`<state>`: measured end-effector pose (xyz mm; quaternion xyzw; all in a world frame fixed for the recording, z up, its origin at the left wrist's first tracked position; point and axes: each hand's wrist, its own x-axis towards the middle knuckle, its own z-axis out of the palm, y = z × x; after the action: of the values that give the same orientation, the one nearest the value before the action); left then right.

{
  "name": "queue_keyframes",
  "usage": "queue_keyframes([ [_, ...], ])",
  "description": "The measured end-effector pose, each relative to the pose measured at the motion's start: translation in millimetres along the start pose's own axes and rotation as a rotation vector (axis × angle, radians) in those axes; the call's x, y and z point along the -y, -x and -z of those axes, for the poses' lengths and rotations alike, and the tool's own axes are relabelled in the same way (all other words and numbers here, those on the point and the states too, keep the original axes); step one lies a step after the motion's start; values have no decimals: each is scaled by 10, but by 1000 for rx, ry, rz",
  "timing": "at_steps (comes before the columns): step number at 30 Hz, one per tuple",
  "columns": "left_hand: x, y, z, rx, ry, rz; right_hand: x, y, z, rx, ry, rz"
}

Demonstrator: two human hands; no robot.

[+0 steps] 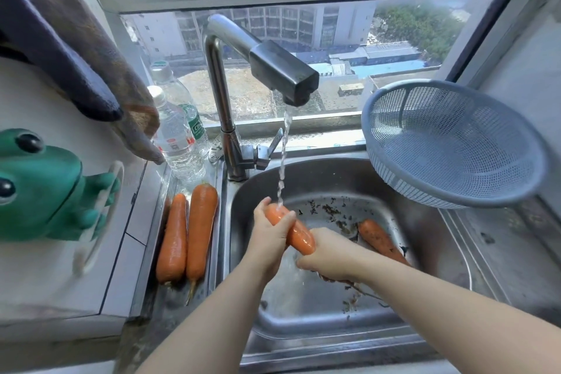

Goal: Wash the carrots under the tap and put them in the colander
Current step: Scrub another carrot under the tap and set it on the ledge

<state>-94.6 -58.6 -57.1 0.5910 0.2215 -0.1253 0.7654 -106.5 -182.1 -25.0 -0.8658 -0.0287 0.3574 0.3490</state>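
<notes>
Left hand and right hand gripped one carrot under the tap stream, axis running far-left to near-right. Colander stood at the sink's far-right corner, nearer the right hand.

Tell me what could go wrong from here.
The wet carrot, held by the left hand and right hand under the stream, could slip into the dirt scraps in the sink. The colander sits tilted on the sink's edge; a carrot dropped in might tip it.
</notes>
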Motion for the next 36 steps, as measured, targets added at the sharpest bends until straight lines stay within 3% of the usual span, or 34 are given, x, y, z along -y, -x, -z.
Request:
queue_keyframes([
  [2, -5, -35, 6, -98, -42, -6, 18, -46, -74, -35, 31, 28],
  [4, -41, -50, 4, -85, -25, 41, 32, -58, -81, -48, 38, 41],
  [9, -187, -20, 197, 252, 177, 195, -56, 11, 29, -18, -8, 34],
  [15, -196, -5, 92, 85, 31, 132, -18, -39, -64, -124, 159, 56],
  [19, -371, 6, 330, 341, 152, 251, -54, -11, 14, -117, 173, 51],
  [25, -324, 18, 202, 151, -47, 140, 39, 12, 15, -171, 276, 8],
  [29, -476, 5, 416, 363, 113, 245, 48, 35, 57, -160, 289, 20],
  [33, -424, 10, 344, 235, -5, 180, 100, 43, 63, -173, 326, 21],
  [36, -467, 52, 349, 281, 8, 225, 74, 65, 90, -150, 312, 27],
])
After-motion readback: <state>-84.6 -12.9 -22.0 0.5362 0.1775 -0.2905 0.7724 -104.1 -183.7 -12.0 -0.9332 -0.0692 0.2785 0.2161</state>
